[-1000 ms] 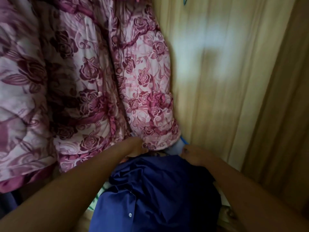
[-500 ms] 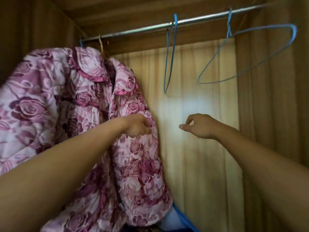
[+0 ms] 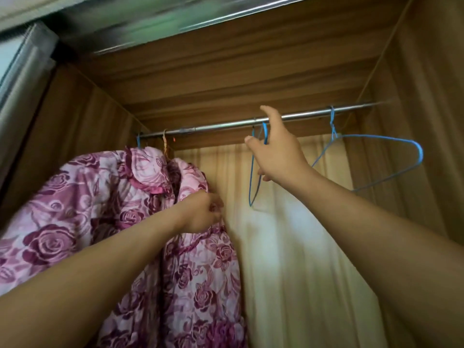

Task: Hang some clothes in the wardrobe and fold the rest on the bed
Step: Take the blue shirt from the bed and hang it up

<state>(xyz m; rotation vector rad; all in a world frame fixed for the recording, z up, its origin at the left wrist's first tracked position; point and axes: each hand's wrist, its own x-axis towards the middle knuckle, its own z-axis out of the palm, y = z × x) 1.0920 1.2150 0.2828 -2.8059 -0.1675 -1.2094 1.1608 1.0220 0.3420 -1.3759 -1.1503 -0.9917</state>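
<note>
Head view, looking up into a wooden wardrobe (image 3: 414,71). A metal rail (image 3: 221,126) runs across near the top. At its left end hangs a pink floral quilted jacket (image 3: 75,209). Near the middle an empty blue wire hanger (image 3: 251,177) hangs edge-on, and a second blue hanger (image 3: 381,144) hangs well to the right, turned flat.

The right hand (image 3: 278,151) is raised to the middle hanger just under the rail. Its fingers are spread and straight, the thumb out to the side, not closed round the wire. The left hand (image 3: 200,214) is curled at the jacket's front edge. It may be pinching the cloth, but the fingertips are turned away, so I cannot tell.

The step looks to be fetching a free hanger. To do it well, close the fingers round the hanger's neck just below the hook, lift it straight up to clear the rail, then draw it out. Keep the jacket held aside so the wire does not snag it.
</note>
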